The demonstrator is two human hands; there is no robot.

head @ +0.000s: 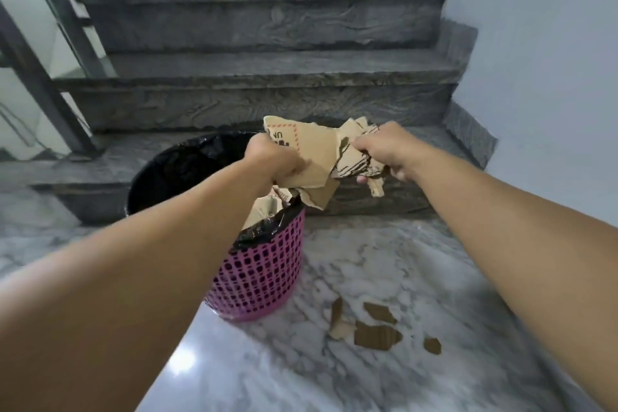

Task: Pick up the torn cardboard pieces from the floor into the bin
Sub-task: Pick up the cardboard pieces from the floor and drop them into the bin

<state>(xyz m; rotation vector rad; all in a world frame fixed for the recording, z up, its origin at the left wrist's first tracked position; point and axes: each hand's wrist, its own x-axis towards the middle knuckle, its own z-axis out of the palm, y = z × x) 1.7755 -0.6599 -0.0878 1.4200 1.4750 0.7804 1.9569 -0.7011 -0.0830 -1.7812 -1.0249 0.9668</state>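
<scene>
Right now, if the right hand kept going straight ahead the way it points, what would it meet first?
Probably the riser of the bottom stair step; the right hand, gripping torn cardboard, sits right of the bin. Depth is unclear.

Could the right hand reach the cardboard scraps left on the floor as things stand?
Probably not yet: the right hand is raised by the pink bin, gripping torn cardboard. Nothing covers the scraps on the marble floor.

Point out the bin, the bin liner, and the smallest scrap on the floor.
bin (264, 281), head view, pink lattice wall.
bin liner (187, 164), head view, black inside.
smallest scrap (432, 345), head view, its middle.
</scene>
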